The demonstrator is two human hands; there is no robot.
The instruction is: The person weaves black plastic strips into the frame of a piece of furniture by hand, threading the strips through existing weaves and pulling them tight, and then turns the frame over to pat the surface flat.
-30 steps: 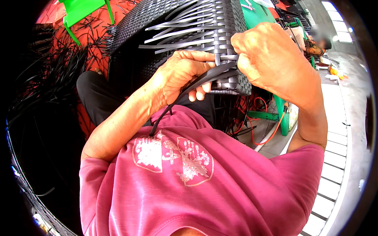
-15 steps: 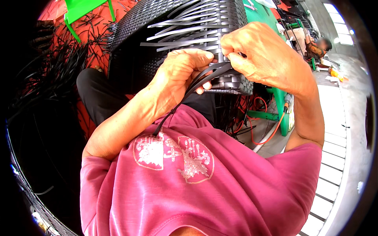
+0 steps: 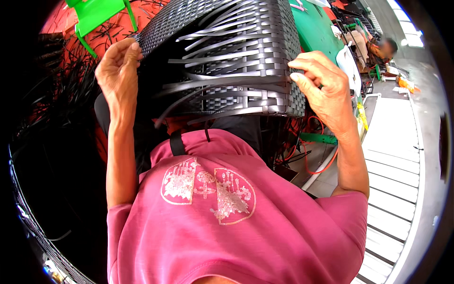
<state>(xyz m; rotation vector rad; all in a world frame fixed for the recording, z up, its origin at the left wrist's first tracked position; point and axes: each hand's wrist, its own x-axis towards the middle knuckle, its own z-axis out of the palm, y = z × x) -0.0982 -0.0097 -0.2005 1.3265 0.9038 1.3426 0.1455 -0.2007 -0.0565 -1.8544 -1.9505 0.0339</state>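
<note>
A black woven plastic-strip panel stands in front of me, with several loose flat strips sticking out leftward from its weave. My right hand is at the panel's right corner, thumb and fingertips closing on a long black strip where it meets the corner. My left hand is raised at the panel's far left edge, thumb pressed against the curled fingers. Whatever lies in its pinch is too dark to make out. Lower loose strips hang across the panel's front, above my lap.
A green table stands behind the panel. At the upper left, a green plastic chair stands on a red floor covering strewn with black strips. Dark strip bundles pile up at left. Another person sits far right; orange cable runs below.
My hands have parted: the left moved left to the panel's edge, the right moved right and down to its corner. The strips bunched between them now lie spread across the panel.
</note>
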